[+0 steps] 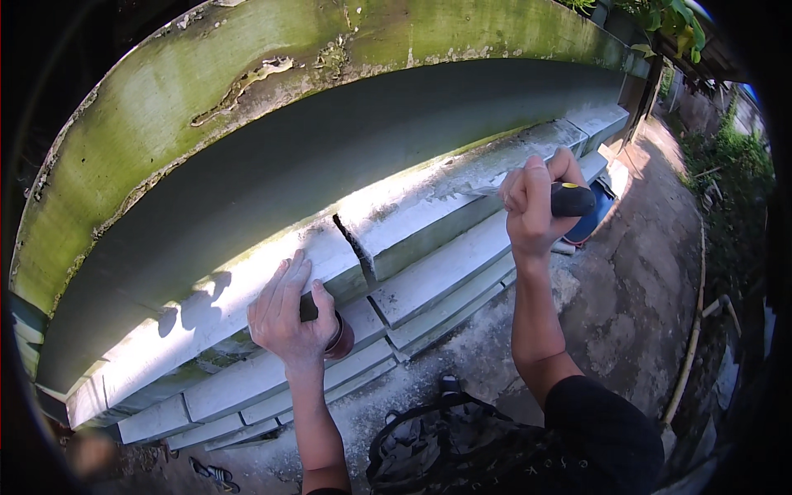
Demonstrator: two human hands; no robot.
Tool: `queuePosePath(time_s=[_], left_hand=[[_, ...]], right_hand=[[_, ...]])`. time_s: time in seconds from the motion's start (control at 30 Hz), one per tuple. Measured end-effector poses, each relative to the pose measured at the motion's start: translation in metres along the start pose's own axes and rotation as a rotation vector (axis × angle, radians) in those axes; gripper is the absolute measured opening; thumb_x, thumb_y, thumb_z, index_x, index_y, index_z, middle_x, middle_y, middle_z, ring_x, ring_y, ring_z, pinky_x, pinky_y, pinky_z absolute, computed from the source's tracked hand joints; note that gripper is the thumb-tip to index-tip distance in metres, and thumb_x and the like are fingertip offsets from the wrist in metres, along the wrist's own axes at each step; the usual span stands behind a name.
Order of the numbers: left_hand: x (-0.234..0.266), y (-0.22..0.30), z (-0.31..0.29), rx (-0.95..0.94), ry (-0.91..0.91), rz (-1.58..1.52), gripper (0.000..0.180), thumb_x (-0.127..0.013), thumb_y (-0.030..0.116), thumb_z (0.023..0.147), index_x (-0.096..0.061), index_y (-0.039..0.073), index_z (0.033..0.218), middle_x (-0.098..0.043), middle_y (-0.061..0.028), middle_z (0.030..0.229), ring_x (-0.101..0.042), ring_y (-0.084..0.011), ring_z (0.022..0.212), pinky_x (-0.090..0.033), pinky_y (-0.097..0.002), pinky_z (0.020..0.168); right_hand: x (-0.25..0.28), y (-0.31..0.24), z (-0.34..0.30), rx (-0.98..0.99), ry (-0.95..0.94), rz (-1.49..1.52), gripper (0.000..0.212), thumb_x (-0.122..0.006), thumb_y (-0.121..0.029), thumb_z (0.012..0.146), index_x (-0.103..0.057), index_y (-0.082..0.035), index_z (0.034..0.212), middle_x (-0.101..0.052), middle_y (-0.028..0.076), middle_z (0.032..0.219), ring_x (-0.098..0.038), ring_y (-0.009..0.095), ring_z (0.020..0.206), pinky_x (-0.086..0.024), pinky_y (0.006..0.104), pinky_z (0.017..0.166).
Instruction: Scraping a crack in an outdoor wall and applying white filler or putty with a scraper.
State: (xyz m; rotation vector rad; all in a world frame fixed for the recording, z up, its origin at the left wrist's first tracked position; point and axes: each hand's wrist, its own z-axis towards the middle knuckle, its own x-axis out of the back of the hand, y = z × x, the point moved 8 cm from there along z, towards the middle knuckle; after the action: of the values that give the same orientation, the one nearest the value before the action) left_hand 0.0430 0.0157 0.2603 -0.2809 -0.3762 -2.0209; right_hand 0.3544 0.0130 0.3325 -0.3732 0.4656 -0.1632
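My right hand (536, 198) is wrapped round the black and yellow handle of what looks like a scraper (572, 200). Its pale blade points left and meets the white, flaking top of the upper ledge (412, 219); my fist hides part of it. Further left, my left hand (287, 313) lies with fingers stretched out at the front edge of the same ledge, thumb apart. A reddish-brown round object (341, 340) shows partly behind that thumb and wrist; I cannot tell whether the hand touches it. A dark crack (355, 247) splits the ledge between my hands.
A curved wall (396, 49) with green stains and peeling paint rises behind the ledge. Stepped white slabs (445, 285) lie below it. A blue container (592, 219) stands beyond my right hand. A dirt path (635, 272) runs along the right, with a bamboo pole (689, 363) and plants.
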Motion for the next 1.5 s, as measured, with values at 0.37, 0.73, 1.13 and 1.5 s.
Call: queuePosePath(time_s=[0.37, 0.73, 1.13, 1.5], left_hand=[[0.000, 0.001, 0.001, -0.010, 0.006, 0.006, 0.020, -0.067, 0.014, 0.078, -0.077, 0.015, 0.095, -0.078, 0.0006, 0.104, -0.073, -0.0176, 0.104, -0.049, -0.0294, 0.086], [0.001, 0.000, 0.003, -0.007, 0.003, 0.021, 0.019, -0.066, 0.015, 0.079, -0.077, 0.015, 0.095, -0.078, 0.0000, 0.103, -0.073, -0.0176, 0.105, -0.049, -0.0292, 0.087], [-0.001, 0.000, 0.002, -0.001, -0.009, 0.032, 0.019, -0.066, 0.015, 0.079, -0.077, 0.015, 0.094, -0.079, 0.0006, 0.103, -0.073, -0.0170, 0.104, -0.049, -0.0286, 0.085], [-0.002, 0.002, 0.002, 0.003, -0.006, 0.033, 0.019, -0.065, 0.017, 0.080, -0.077, 0.014, 0.094, -0.079, -0.0003, 0.101, -0.073, -0.0179, 0.103, -0.049, -0.0288, 0.086]], right_hand=[[0.006, 0.013, 0.011, -0.048, 0.013, -0.053, 0.037, -0.057, 0.001, 0.093, -0.032, -0.009, 0.068, -0.039, -0.003, 0.053, -0.039, 0.003, 0.042, -0.029, 0.0228, 0.038], [0.017, 0.009, 0.010, 0.009, 0.025, -0.084, 0.036, -0.054, 0.003, 0.093, -0.031, -0.009, 0.069, -0.038, -0.003, 0.052, -0.036, 0.003, 0.042, -0.028, 0.0234, 0.038], [0.022, 0.018, 0.018, -0.033, 0.020, -0.068, 0.035, -0.053, -0.001, 0.096, -0.029, -0.010, 0.072, -0.036, -0.002, 0.051, -0.031, 0.003, 0.041, -0.027, 0.0231, 0.039], [0.033, -0.004, 0.016, 0.025, 0.011, -0.016, 0.032, -0.052, 0.000, 0.096, -0.031, -0.011, 0.073, -0.034, -0.003, 0.051, -0.031, 0.004, 0.039, -0.030, 0.0239, 0.038]])
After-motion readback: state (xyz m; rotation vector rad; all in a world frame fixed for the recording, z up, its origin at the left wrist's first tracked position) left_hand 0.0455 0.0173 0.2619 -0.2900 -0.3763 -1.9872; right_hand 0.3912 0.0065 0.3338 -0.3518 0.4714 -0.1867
